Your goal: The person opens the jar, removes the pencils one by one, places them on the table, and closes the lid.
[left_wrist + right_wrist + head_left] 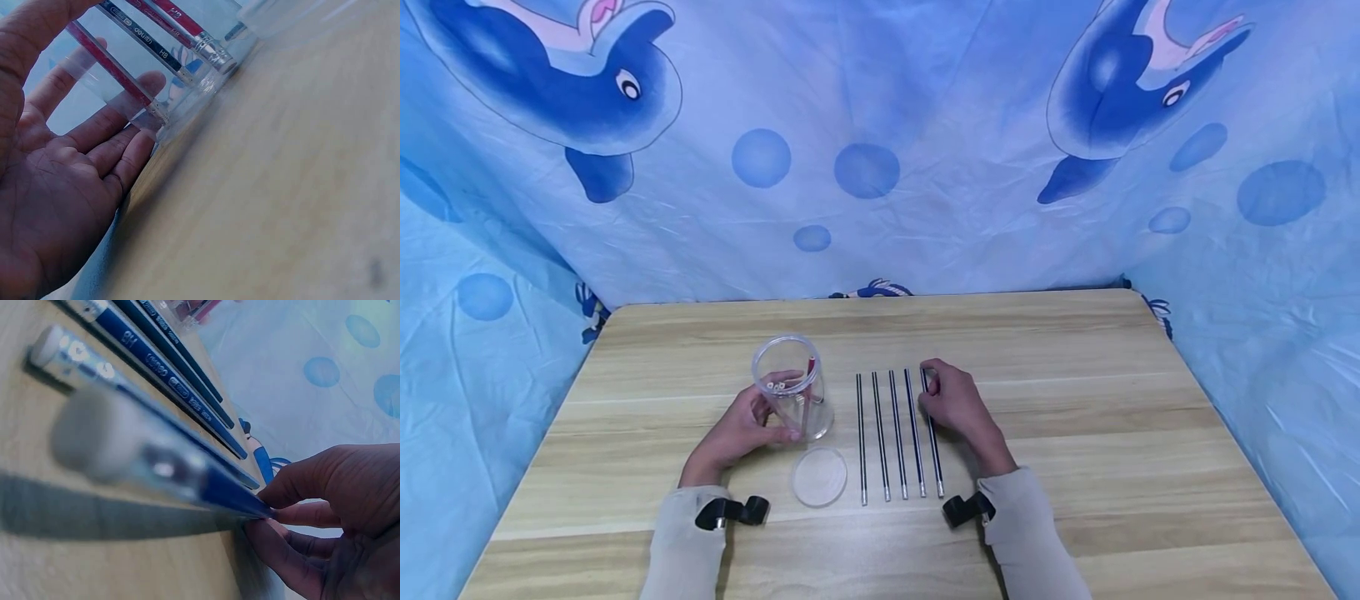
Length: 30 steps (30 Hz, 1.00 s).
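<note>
My left hand holds a clear plastic jar, its thumb at the near side and its fingers behind. Inside the jar stand several pencils, among them a red pencil and a dark one marked HB. To the jar's right lies a row of dark pencils, eraser ends towards me. My right hand pinches the rightmost pencil near its far end. In the right wrist view that blue pencil shows its white eraser close to the camera, with its shadow beside it on the table.
A round translucent lid lies flat just in front of the jar. Everything rests on a wood-grain table. Blue cloth with dolphins hangs behind the table and along its sides. A black camera mount sits on each wrist.
</note>
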Available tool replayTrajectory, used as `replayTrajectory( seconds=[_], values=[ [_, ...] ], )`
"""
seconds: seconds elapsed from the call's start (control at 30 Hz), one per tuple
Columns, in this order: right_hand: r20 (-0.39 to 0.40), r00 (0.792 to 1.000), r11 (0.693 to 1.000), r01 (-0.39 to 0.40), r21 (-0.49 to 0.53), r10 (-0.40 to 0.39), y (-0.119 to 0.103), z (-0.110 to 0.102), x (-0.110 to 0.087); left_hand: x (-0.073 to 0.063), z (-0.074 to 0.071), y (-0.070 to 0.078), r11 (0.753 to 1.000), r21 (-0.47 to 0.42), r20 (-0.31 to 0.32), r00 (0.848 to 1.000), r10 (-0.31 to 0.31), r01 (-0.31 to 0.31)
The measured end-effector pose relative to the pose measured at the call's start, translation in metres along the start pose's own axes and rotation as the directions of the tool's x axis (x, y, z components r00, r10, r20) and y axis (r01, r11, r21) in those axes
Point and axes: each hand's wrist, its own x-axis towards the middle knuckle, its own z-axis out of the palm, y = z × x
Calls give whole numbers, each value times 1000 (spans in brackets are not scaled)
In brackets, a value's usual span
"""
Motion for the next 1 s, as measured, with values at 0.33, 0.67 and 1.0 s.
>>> replayTrajectory(
  seconds=[0.33, 0.67, 1.0],
  values=[
    [-46, 998, 998, 38, -46, -40, 2, 4, 0, 0, 0, -1, 1000, -5, 6, 1000, 10, -10],
    [-63, 996, 996, 56, -68, -60, 4, 6, 2, 0, 0, -3, 1000, 3, 6, 1000, 22, -22],
    [-66, 996, 995, 63, -75, -68, 7, 7, 3, 0, 0, -5, 999, 9, 15, 999, 37, -37]
  ],
)
